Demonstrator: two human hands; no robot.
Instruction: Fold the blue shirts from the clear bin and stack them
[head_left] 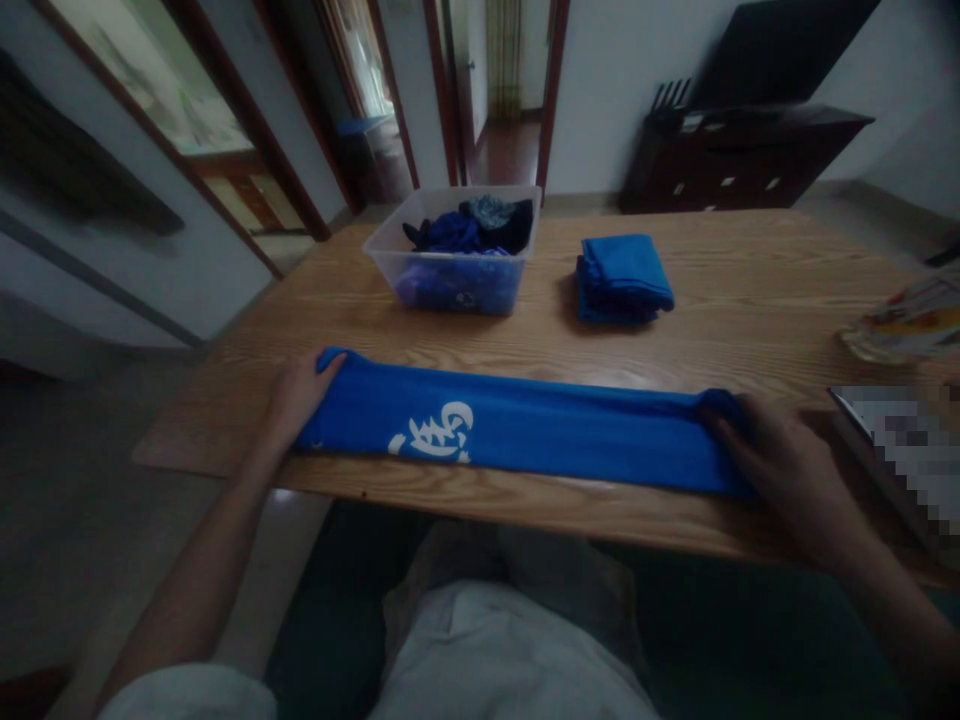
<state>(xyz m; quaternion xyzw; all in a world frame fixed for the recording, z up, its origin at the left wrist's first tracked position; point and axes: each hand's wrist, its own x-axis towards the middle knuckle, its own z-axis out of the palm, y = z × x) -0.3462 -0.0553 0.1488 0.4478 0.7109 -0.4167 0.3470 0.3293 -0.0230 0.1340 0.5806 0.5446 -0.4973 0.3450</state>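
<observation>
1. Blue cloth point(525, 430), folded into a long flat band with a white print, is lying across the near edge of the wooden worktop point(750, 300).
2. The left hand point(296, 395) is gripping its left end, fingers curled over the fabric.
3. The right hand point(780, 480) is pinching the right end (thumb hidden).
4. Farther back, a clear plastic tub point(450, 270) of dark garments is sitting beside a folded blue stack point(624, 278).

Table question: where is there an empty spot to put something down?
Bare wood lies on the table between the folded blue stack and the glass thing at the right edge, and left of the plastic bin. The near edge is crowded: the long blue cloth spans it, left hand and right hand on its ends.
</observation>
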